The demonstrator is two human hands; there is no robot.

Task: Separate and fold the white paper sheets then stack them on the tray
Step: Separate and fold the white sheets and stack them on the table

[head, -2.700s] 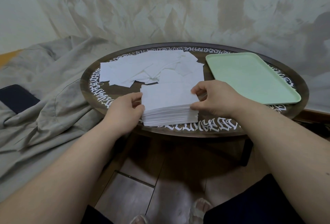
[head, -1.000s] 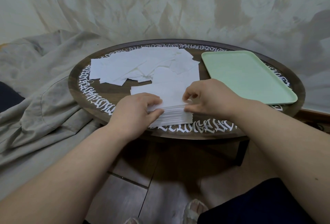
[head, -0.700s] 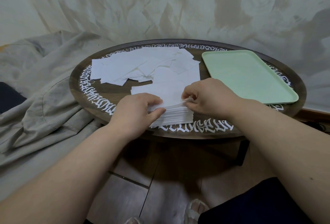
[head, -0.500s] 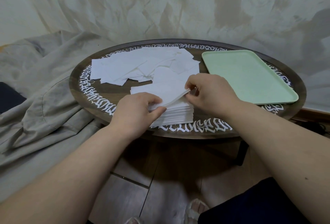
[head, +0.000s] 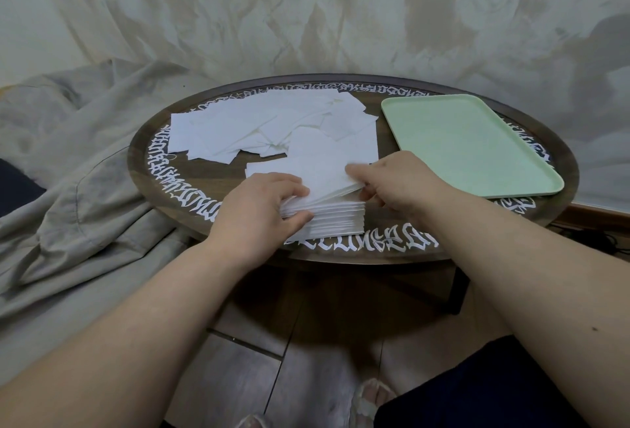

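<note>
A thick stack of white paper sheets (head: 335, 219) sits at the near edge of the round table (head: 191, 189). My left hand (head: 262, 209) grips the stack's near left corner, thumb against its side. My right hand (head: 392, 182) pinches the right edge of the top sheets (head: 320, 175) and holds that edge raised off the stack. Loose white sheets (head: 259, 127) lie spread over the far left of the table. A pale green tray (head: 467, 144) with nothing on it lies at the right.
A grey cloth (head: 68, 161) is bunched on the floor left of the table. The patterned wall (head: 306, 11) rises right behind it. My feet (head: 371, 397) show on the wooden floor below the table's near edge.
My right hand has lifted the right edge of the top sheets higher off the stack. My left hand has kept its hold on the left corner.
</note>
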